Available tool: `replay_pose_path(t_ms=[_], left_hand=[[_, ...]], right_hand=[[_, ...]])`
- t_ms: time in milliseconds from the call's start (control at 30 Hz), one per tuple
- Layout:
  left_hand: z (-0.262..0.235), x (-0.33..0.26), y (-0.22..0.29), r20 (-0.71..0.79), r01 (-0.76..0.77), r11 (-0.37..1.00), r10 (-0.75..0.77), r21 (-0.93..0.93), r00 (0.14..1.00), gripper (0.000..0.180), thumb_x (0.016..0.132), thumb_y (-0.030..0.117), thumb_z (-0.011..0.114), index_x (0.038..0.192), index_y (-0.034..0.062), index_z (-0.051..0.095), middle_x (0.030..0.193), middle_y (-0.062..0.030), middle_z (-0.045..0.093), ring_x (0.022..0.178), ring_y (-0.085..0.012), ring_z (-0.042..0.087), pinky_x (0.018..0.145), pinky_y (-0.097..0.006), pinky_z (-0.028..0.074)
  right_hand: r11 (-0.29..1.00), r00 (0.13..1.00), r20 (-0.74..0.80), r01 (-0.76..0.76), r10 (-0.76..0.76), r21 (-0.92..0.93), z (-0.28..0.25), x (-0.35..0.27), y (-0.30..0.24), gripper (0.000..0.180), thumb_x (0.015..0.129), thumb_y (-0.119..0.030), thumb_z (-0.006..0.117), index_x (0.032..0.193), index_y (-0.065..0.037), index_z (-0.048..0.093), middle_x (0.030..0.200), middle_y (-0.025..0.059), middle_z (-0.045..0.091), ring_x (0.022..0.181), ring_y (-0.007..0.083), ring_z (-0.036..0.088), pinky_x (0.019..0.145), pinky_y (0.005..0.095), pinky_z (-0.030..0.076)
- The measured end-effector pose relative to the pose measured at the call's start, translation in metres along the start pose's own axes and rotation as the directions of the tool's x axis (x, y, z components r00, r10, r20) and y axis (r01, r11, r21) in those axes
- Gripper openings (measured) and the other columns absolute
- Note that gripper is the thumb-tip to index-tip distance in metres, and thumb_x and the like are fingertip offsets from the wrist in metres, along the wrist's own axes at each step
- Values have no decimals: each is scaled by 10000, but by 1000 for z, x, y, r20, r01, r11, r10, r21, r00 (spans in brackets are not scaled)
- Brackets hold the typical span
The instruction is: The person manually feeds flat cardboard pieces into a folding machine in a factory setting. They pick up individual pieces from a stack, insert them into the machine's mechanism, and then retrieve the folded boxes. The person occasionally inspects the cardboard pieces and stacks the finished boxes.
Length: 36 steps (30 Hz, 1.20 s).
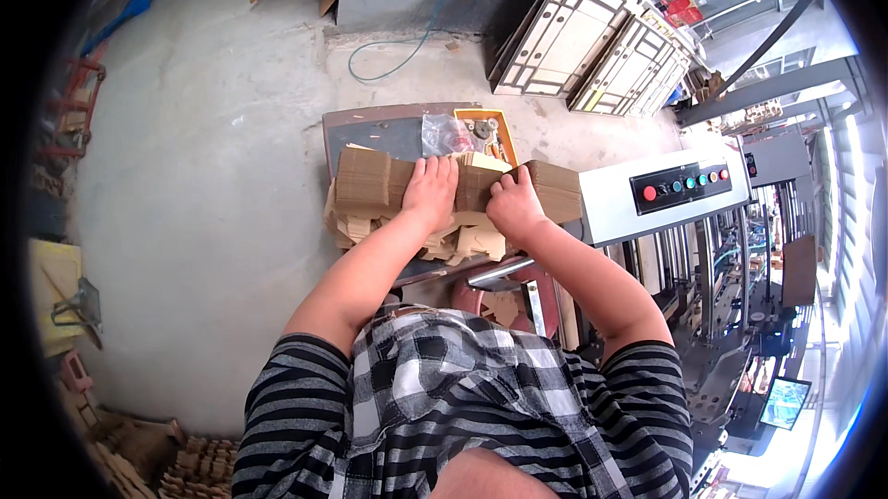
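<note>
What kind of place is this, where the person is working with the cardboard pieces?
Probably a small workshop or factory. The left hand and right hand rest on a stack of cardboard pieces beside a machine with a control panel, on a bare concrete floor, with framed panels leaning behind.

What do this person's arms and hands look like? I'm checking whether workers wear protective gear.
The left hand and right hand are bare, without gloves. Both forearms are uncovered. Short sleeves striped black and grey end above the elbows. No watch or rings show.
</note>
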<state>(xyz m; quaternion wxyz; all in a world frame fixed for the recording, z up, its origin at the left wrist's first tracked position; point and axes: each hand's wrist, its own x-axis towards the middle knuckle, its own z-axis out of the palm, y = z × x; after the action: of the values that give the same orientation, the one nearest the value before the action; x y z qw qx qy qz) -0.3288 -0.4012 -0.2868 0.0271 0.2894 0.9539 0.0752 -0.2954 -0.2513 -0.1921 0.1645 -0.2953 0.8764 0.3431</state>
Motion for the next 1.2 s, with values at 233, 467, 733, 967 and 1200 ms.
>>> replay_pose_path(t_ms=[233, 467, 733, 967, 1200], left_hand=[[10, 0, 2, -67, 11, 1000, -10, 19, 998, 969, 614, 409, 753, 1354, -33, 310, 1261, -137, 413, 1194, -272, 357, 1059, -412, 219], [11, -6, 1, -133, 20, 999, -16, 28, 991, 718, 724, 275, 610, 1328, -33, 371, 1261, -142, 447, 1184, -286, 389, 1057, -422, 223], [4, -1, 4, -12, 35, 999, -36, -3, 999, 974, 658, 393, 735, 1394, -39, 266, 1393, -180, 345, 1318, -323, 281, 1113, -453, 162], [8, -1, 3, -9, 26, 999, -26, -20, 1000, 1009, 665, 402, 733, 1419, -33, 224, 1441, -184, 295, 1345, -328, 250, 1126, -455, 138], [10, 0, 4, -36, 48, 999, -48, 12, 998, 1002, 654, 396, 742, 1411, -29, 241, 1416, -179, 318, 1327, -325, 270, 1119, -444, 162]], right_hand=[[982, 988, 32, 151, -148, -110, 1, 11, 8, 215, 783, -154, 570, 911, -54, 711, 932, 89, 641, 958, 264, 574, 1000, 550, 314], [996, 997, -23, 76, -78, -54, -53, -32, 24, 146, 738, -152, 597, 816, -78, 695, 906, 90, 630, 932, 252, 566, 935, 464, 389], [913, 832, 469, -391, 297, 115, -34, -117, 43, 73, 722, -110, 617, 782, -119, 657, 862, 93, 644, 869, 241, 636, 686, 333, 516], [987, 954, -262, -121, 145, 108, -18, -45, -10, 96, 729, -158, 589, 755, -120, 673, 830, 42, 588, 918, 225, 519, 847, 375, 369], [997, 995, -63, -72, 73, 8, -1, -11, -13, 165, 764, -163, 569, 792, -133, 728, 861, 33, 602, 940, 218, 508, 869, 419, 317]])
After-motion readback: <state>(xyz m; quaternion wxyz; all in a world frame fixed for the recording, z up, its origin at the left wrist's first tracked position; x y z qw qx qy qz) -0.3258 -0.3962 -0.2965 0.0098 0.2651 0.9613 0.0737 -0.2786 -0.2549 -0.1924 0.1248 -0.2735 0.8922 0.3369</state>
